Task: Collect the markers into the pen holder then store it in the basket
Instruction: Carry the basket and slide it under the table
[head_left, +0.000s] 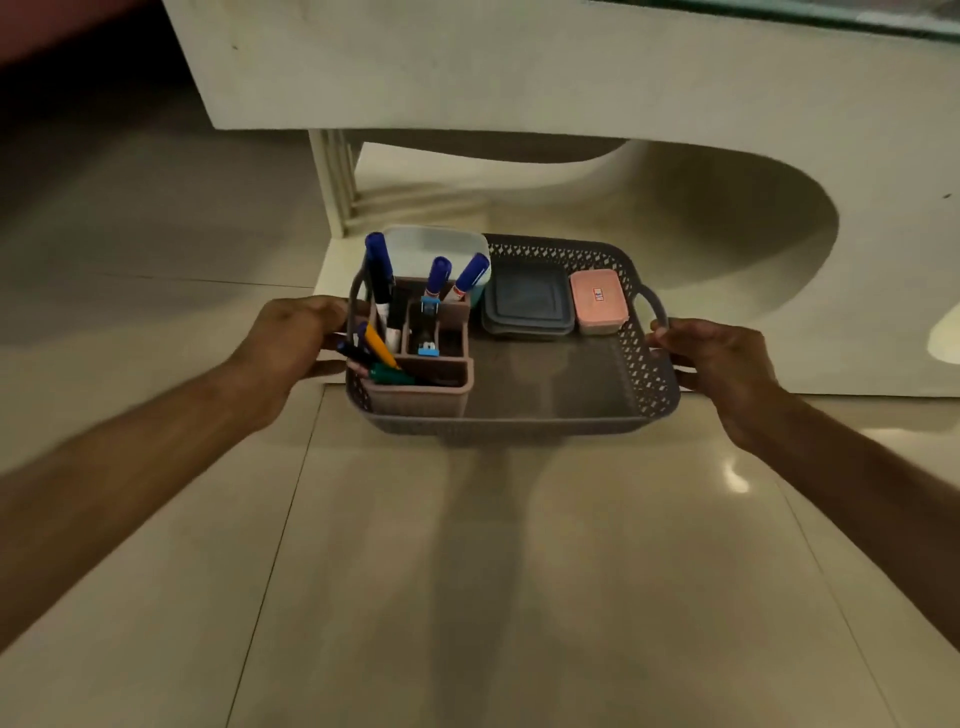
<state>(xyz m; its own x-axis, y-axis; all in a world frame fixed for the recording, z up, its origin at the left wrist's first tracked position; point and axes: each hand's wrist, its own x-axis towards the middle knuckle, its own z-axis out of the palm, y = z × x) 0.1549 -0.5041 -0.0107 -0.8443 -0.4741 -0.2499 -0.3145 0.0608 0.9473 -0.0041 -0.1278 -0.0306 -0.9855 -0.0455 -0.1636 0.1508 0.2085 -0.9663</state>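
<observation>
Markers (379, 270) fill ribbed holder (421, 397) inside perforated basket (519, 423); both hands (291, 338) grip handles.

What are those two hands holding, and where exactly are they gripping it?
The grey basket, gripped at its two end handles: the left hand at the left one, the right hand at the right one.

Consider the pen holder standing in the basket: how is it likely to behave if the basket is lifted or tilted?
The pen holder looks top-heavy, since tall markers stick out above it, so it may tip. It stands at the left end of the basket with bare floor beside it, so it could slide right. It probably feels light, being thin plastic.
</observation>
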